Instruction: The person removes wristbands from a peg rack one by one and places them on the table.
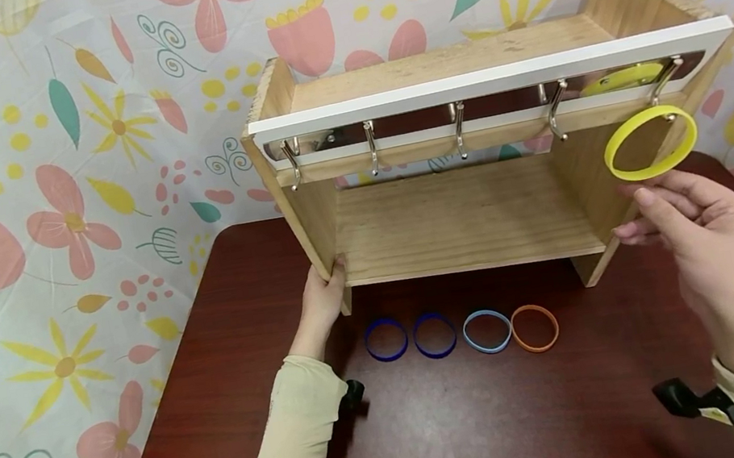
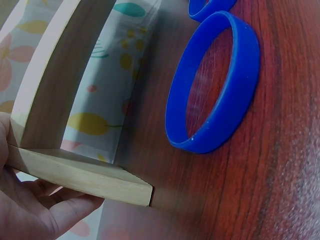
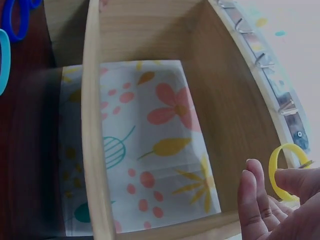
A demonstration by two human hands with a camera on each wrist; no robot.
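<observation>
My right hand (image 1: 717, 233) pinches a yellow silicone wristband (image 1: 652, 171) between thumb and fingers, at the rack's right end. The band is up by the rightmost hook (image 1: 667, 78), whose tip shows within the ring; I cannot tell whether they touch. In the right wrist view the yellow wristband (image 3: 273, 167) stands beside the same hook. My left hand (image 1: 324, 295) grips the lower left side panel of the wooden shelf rack (image 1: 461, 220), its thumb on the inner side. In the left wrist view that hand (image 2: 30, 210) holds the panel's edge.
On the dark red table (image 1: 449, 444) before the rack lie two dark blue wristbands (image 1: 390, 358) (image 1: 438, 355), a light blue wristband (image 1: 492, 350) and an orange wristband (image 1: 539, 348), in a row. Several metal hooks (image 1: 372, 148) line the rack's front rail. A floral cloth (image 1: 123, 141) hangs behind.
</observation>
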